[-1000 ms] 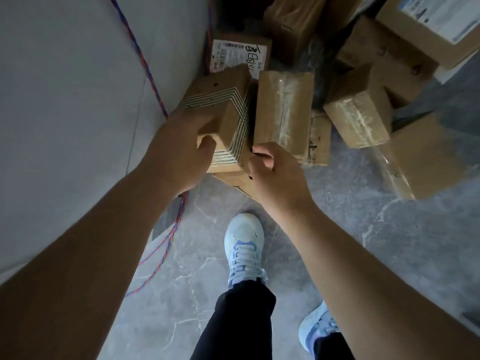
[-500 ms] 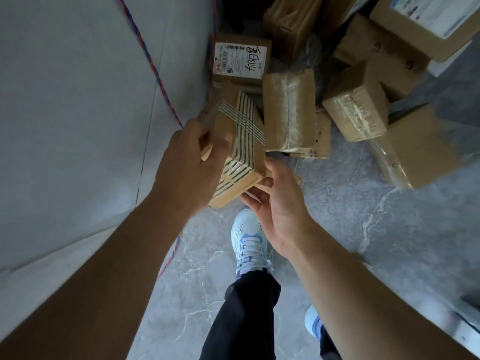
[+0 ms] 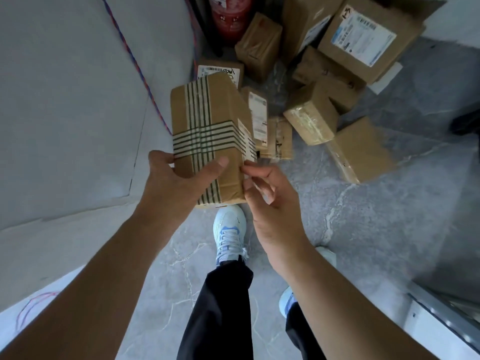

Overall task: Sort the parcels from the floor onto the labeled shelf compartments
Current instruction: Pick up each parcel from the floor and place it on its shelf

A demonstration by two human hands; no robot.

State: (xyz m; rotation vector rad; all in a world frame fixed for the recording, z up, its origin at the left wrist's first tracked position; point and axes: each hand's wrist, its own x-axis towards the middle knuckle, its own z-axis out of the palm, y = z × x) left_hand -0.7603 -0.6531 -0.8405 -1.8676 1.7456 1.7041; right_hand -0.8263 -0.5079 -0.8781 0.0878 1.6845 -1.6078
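I see the striped-tape parcel [image 3: 207, 136] held up off the floor, my left hand [image 3: 176, 183] gripping its near end; my right hand [image 3: 270, 193] just fingers its right edge, loosely; its side label is unreadable; beyond, the parcel pile [image 3: 324, 81] is partly cut off.

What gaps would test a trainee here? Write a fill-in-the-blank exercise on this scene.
1. The left hand holds a brown cardboard parcel crossed with ____-striped tape.
2. The right hand touches the parcel's ____ side.
3. The red cylinder behind the pile of boxes looks like a fire ____.

Missing: green; right; extinguisher
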